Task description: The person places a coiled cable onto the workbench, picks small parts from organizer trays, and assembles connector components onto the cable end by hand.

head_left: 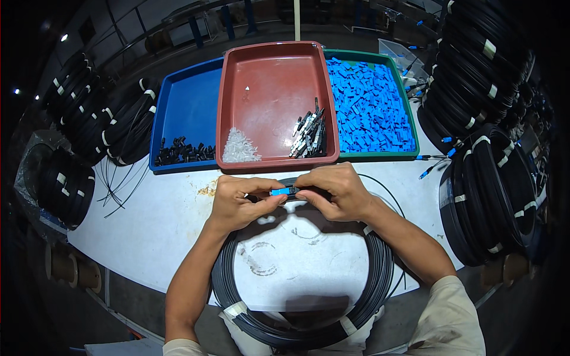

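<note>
Over the coil's far side, my left hand (237,203) pinches a blue fiber-optic connector (279,191) between thumb and fingers. Facing it, my right hand (341,193) is closed on the black cable end (293,190) that meets the connector. How far one sits inside the other cannot be made out. Below both hands lies a large coil of black cable (380,267), bound with white tape. It rests partly on the white table (148,237) and overhangs the near edge.
A blue tray (187,107) holds small black parts, and a red tray (273,71) holds clear pieces and black-and-white connector parts. Blue housings (371,107) fill a green tray (409,127). Cable coils (484,196) stand at the right, with more coils (65,187) at the left.
</note>
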`<action>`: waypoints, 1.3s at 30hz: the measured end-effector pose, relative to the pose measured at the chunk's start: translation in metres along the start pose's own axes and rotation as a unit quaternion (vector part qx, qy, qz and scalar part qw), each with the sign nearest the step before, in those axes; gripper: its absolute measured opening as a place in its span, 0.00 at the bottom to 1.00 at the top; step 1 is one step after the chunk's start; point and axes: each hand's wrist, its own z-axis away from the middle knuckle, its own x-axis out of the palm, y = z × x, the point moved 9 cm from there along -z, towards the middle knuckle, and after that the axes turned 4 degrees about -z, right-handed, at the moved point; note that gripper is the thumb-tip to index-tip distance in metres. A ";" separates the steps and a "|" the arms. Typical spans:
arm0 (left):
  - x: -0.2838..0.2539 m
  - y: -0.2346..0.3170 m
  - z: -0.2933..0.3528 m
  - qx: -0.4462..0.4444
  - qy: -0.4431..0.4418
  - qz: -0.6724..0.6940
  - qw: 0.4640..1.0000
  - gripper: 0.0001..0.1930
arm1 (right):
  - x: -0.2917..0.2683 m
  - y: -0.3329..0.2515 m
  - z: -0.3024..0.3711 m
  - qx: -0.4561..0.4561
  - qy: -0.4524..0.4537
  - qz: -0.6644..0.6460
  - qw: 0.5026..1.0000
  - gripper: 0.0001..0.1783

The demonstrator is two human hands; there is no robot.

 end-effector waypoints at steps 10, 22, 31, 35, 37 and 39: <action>-0.011 0.004 0.000 0.013 0.035 -0.081 0.996 0.08 | 0.003 0.001 0.000 -0.007 0.025 0.008 1.000 0.08; -0.062 -0.004 -0.042 -0.060 0.097 -0.081 0.990 0.07 | 0.018 0.010 0.002 -0.006 -0.022 -0.001 1.000 0.11; 0.136 -0.003 -0.195 0.053 -0.411 -0.331 0.848 0.12 | 0.014 0.017 0.013 0.026 -0.059 0.003 0.998 0.09; 0.130 -0.018 -0.276 0.033 -0.244 -0.379 0.892 0.21 | 0.017 0.012 0.009 0.018 -0.058 -0.020 0.998 0.09; 0.115 -0.006 -0.292 0.122 -0.069 -0.449 0.882 0.32 | 0.016 0.012 0.009 0.025 -0.056 -0.026 0.998 0.09; 0.121 -0.018 -0.298 0.097 -0.107 -0.456 0.878 0.30 | 0.015 0.017 0.012 0.033 -0.052 -0.024 0.998 0.09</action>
